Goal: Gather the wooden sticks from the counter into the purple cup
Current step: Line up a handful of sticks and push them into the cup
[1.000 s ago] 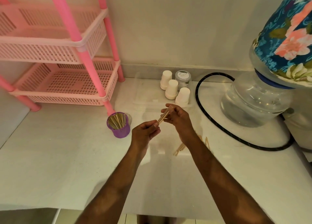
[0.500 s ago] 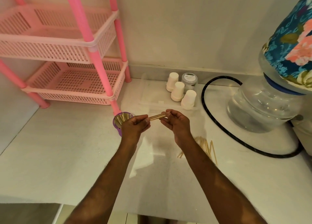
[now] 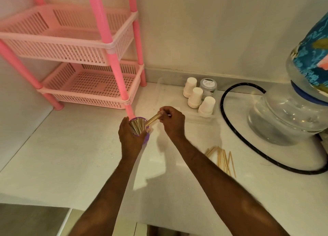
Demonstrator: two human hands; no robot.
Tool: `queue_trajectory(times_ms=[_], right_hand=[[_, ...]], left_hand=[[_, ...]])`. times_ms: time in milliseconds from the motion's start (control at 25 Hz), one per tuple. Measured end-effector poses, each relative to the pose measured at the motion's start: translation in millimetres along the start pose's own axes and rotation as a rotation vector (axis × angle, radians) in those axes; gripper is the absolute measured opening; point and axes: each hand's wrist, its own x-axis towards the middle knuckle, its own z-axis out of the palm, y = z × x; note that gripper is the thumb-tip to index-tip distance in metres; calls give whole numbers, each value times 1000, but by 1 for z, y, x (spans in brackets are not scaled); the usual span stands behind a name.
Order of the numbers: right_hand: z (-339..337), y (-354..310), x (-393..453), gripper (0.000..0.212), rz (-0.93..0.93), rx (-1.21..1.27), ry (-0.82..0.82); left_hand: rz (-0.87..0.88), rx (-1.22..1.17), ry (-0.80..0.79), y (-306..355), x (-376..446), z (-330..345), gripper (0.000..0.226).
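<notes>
**Sticks going into purple cup, pile left on counter**

Small purple plastic cup (image 3: 145, 139) on white counter (image 3: 71, 155), just in front of pink rack leg, already packed with thin pale wooden sticks standing upright (image 3: 137, 126). Left hand (image 3: 128, 137) wrapped around cup from near side, fingers curled on its wall, cup body mostly hidden behind hand. Right hand (image 3: 173, 123) just right of cup, fingertips pinched on small bundle of wooden sticks (image 3: 152, 120), bundle tilted, lower end touching or just over cup rim; cannot tell if tips inside. Count of sticks in bundle unreadable.

Loose pile of wooden sticks (image 3: 222, 160) lying flat on counter, right of right forearm, well apart from cup, fanned roughly lengthwise toward camera.

Behind: three upside-down white paper cups (image 3: 195, 97) in a diagonal row, touching or nearly so, beside clear round jar with pale lid (image 3: 208, 84); label on lid and side present, writing too small to read. Clear flat plastic tray or lid under cups, edges hard to make out.

Black hose (image 3: 230, 125) looping across counter around clear water jug (image 3: 284, 115); jug upper part under blue floral cloth cover (image 3: 312, 58), cut off at right edge. Pink two-tier slotted plastic rack (image 3: 79, 45) at left, top cropped. No readable brands anywhere.
</notes>
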Motion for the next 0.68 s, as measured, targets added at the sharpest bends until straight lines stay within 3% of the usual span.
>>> queue_trajectory(times_ms=[120,280,400,560,680], right_hand=[[23,-1,-1,17,-116,-258,-91],[44,-2,-1,23,-214,-530,-257],[58,-2,3,28,-237,-729,-454],[68,0,5,36,-296,-907,-594],[72,3,5,35,-419,-1017,-614]], left_hand=[[156,-110,-29,-1,-2,1,64],[-21,-194,-90,-9,5,-3,56],[-18,-239,-87,-15,2,3,38],[-7,-263,-91,-14,3,-2,58],[20,-231,-110,-14,6,-2,61]])
